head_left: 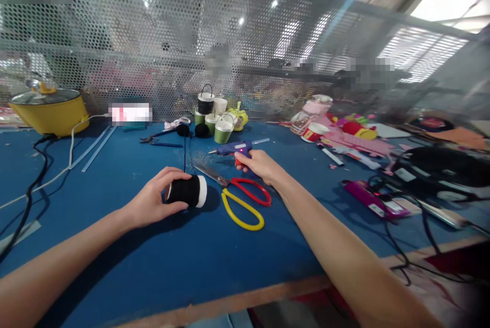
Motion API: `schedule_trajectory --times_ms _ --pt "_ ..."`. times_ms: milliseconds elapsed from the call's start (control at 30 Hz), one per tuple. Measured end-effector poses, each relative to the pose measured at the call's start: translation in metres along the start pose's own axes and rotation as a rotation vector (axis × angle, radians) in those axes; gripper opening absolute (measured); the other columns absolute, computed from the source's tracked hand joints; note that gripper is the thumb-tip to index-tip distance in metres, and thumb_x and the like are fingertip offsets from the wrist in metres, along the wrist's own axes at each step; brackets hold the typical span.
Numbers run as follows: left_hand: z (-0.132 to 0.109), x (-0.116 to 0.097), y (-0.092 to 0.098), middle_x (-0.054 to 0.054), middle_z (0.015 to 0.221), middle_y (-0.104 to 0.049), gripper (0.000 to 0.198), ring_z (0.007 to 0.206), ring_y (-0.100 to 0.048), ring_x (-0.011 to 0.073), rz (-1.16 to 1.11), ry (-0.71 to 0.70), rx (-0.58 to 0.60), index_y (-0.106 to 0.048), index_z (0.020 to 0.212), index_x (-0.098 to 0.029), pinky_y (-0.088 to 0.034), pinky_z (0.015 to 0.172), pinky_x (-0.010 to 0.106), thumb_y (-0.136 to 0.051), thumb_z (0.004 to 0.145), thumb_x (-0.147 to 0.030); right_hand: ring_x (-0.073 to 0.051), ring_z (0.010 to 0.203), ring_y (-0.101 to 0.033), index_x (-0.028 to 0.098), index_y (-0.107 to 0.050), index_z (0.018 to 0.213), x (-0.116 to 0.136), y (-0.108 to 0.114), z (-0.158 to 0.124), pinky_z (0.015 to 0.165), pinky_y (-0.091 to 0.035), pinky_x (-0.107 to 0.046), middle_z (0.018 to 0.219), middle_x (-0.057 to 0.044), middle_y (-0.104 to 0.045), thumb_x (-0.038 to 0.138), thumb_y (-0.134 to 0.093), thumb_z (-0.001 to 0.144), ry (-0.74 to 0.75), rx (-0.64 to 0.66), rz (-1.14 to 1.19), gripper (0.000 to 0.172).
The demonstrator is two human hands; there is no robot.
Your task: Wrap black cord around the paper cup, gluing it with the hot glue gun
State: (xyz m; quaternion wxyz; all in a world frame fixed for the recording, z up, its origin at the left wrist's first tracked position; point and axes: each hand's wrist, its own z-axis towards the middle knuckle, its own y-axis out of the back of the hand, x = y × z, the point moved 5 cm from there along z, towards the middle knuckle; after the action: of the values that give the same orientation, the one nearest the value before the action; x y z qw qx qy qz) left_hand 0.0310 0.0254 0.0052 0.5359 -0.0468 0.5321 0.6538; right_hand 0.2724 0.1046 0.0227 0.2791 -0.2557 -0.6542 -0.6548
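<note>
My left hand (158,198) is wrapped round a small cup wound with black yarn (184,191), tipped on its side with its white rim toward the right. A strand of black yarn runs from the cup up to a black ball of yarn (182,130). In my right hand (258,164) is a blue glue gun (231,149) with an orange trigger and a small red light; its nozzle points left and a clear glue stick juts out behind. Between my hands lie scissors (229,183) with one red and one yellow handle loop, partly open on the table.
At the back stand several small green and black cups (224,130) and wire cutters (158,136). A yellow pot (51,111) with cables sits left. Pink scraps (358,140), a purple box (373,199) and black cords lie right. Mesh (161,52) rises behind the blue table (214,267).
</note>
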Motion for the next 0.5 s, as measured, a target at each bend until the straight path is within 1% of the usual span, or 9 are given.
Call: schedule_trajectory --times_ms 67,133,167,233,300,367,433,467,500 --pt "0.000 -0.001 0.000 0.008 0.113 -0.049 0.044 0.106 -0.048 0.0227 -0.007 -0.001 -0.009 -0.047 0.113 -0.023 -0.041 0.090 0.038 -0.063 0.072 -0.024 -0.012 0.045 -0.051 0.017 -0.050 0.049 -0.008 0.000 0.010 0.052 -0.041 -0.028 0.049 -0.004 -0.055 0.034 -0.046 0.081 -0.028 -0.027 -0.074 0.037" --pt "0.000 -0.002 0.000 0.008 0.113 -0.049 0.044 0.106 -0.049 0.0225 -0.010 0.000 -0.010 -0.047 0.113 -0.023 -0.041 0.090 0.038 -0.063 0.072 -0.023 -0.015 0.049 -0.053 0.019 -0.043 0.040 -0.010 0.001 0.014 0.052 -0.039 -0.029 0.042 -0.004 -0.048 0.034 -0.051 0.078 -0.035 -0.064 -0.143 0.042" --pt "0.001 -0.002 0.000 0.008 0.113 -0.049 0.044 0.105 -0.049 0.0224 -0.011 0.001 -0.006 -0.047 0.112 -0.023 -0.041 0.090 0.038 -0.063 0.072 -0.022 -0.018 0.055 -0.055 0.020 -0.040 0.038 -0.008 0.001 0.014 0.055 -0.039 -0.030 0.042 -0.005 -0.047 0.033 -0.053 0.077 -0.025 -0.082 -0.169 0.043" --pt "0.000 -0.004 -0.001 0.008 0.113 -0.048 0.043 0.106 -0.048 0.0224 -0.015 -0.001 0.003 -0.048 0.112 -0.023 -0.041 0.090 0.038 -0.063 0.072 -0.022 -0.021 0.070 -0.057 0.020 -0.038 0.038 0.002 0.001 0.011 0.060 -0.038 -0.029 0.047 -0.007 -0.049 0.031 -0.055 0.076 0.017 -0.107 -0.198 0.043" --pt "0.000 -0.005 -0.001 0.008 0.114 -0.047 0.043 0.107 -0.048 0.0223 -0.024 -0.010 0.015 -0.047 0.113 -0.023 -0.041 0.091 0.038 -0.062 0.073 -0.022 -0.022 0.079 -0.056 0.018 -0.042 0.041 0.019 -0.005 0.005 0.064 -0.039 -0.028 0.055 -0.008 -0.054 0.034 -0.054 0.077 0.077 -0.088 -0.198 0.041" --pt "0.000 -0.006 -0.002 0.008 0.115 -0.046 0.043 0.108 -0.047 0.0221 -0.032 -0.024 0.026 -0.046 0.113 -0.023 -0.040 0.092 0.039 -0.062 0.073 -0.022 -0.019 0.078 -0.057 0.017 -0.049 0.044 0.039 -0.019 -0.003 0.065 -0.039 -0.026 0.060 -0.008 -0.059 0.040 -0.052 0.078 0.140 -0.002 -0.172 0.041" --pt "-0.001 -0.007 -0.003 0.008 0.115 -0.046 0.043 0.109 -0.046 0.0225 -0.036 -0.033 0.042 -0.046 0.114 -0.024 -0.039 0.092 0.039 -0.062 0.074 -0.022 -0.015 0.073 -0.058 0.018 -0.060 0.055 0.059 -0.040 -0.013 0.066 -0.041 -0.023 0.068 -0.004 -0.064 0.048 -0.048 0.079 0.195 0.136 -0.115 0.040" --pt "-0.001 -0.007 -0.003 0.008 0.116 -0.045 0.043 0.110 -0.045 0.0229 -0.037 -0.036 0.050 -0.045 0.114 -0.024 -0.039 0.093 0.039 -0.061 0.074 -0.022 -0.013 0.072 -0.058 0.019 -0.064 0.062 0.068 -0.051 -0.018 0.066 -0.042 -0.022 0.072 -0.002 -0.065 0.051 -0.043 0.080 0.226 0.224 -0.066 0.042" --pt "-0.001 -0.007 -0.003 0.008 0.117 -0.045 0.044 0.112 -0.044 0.0236 -0.037 -0.039 0.056 -0.045 0.115 -0.024 -0.038 0.094 0.040 -0.062 0.074 -0.023 -0.013 0.073 -0.058 0.019 -0.066 0.068 0.076 -0.064 -0.024 0.066 -0.042 -0.022 0.075 -0.003 -0.066 0.052 -0.040 0.081 0.252 0.372 0.040 0.045"
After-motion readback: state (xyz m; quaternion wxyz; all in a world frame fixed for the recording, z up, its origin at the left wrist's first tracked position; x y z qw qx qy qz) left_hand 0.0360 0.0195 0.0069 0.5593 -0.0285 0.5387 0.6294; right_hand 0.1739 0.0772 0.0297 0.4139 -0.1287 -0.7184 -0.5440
